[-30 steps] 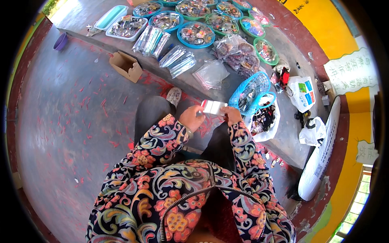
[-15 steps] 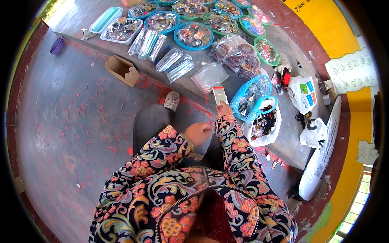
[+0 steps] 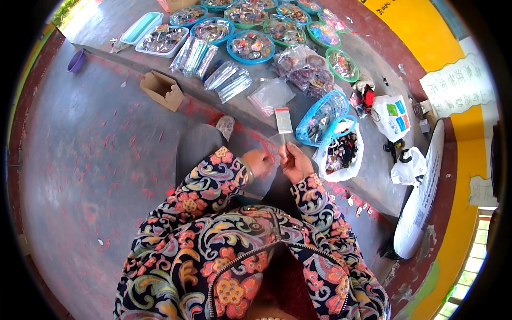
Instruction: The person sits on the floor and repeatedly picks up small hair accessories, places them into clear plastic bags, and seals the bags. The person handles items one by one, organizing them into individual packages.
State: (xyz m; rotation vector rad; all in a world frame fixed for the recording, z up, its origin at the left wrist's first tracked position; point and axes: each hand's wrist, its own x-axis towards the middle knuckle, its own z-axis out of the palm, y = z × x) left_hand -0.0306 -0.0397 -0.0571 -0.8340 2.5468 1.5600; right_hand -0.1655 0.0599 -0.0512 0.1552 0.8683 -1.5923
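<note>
Above a grey floor (image 3: 106, 138) flecked red, the right hand's (image 3: 297, 163) fingers pinched a clear plastic bag (image 3: 273, 156) between both hands; the left hand's (image 3: 257, 163) fingers curled beside it, their hold unclear. Probably light, limp and slippery, it suited an edge grip. The hands faced each other.

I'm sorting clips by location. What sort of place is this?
Probably a room or porch serving as a makeshift workspace: filled plastic basins crowd a grey ledge, with a yellow-painted wall alongside.

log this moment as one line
right hand: pinching clear bag | left hand: curled beside it | red-and-white packet: lying near blue basket
</note>
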